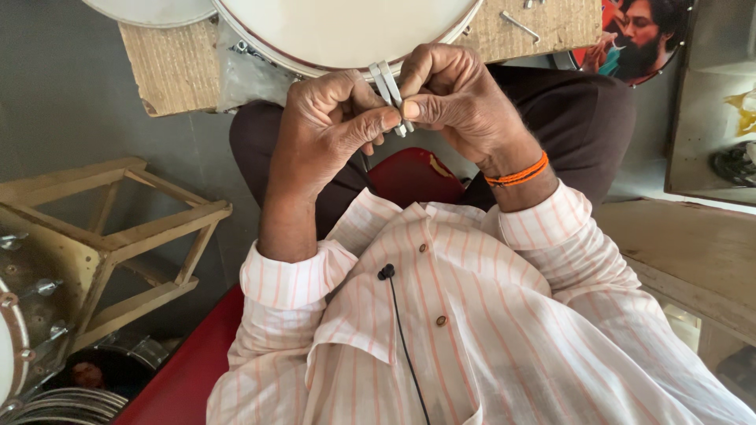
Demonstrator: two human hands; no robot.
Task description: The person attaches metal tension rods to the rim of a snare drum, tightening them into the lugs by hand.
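Both hands are pinching slim grey metal rods [391, 96] over the white round drumhead [346, 31]: left hand [327, 126] and right hand [457, 98] closed tight; best keeping them aligned

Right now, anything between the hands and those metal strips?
Nothing visible. The left hand and right hand both already pinch the pale metal strips directly with their fingertips, in front of the drum's white head. No other thing sits between the fingers and the strips.
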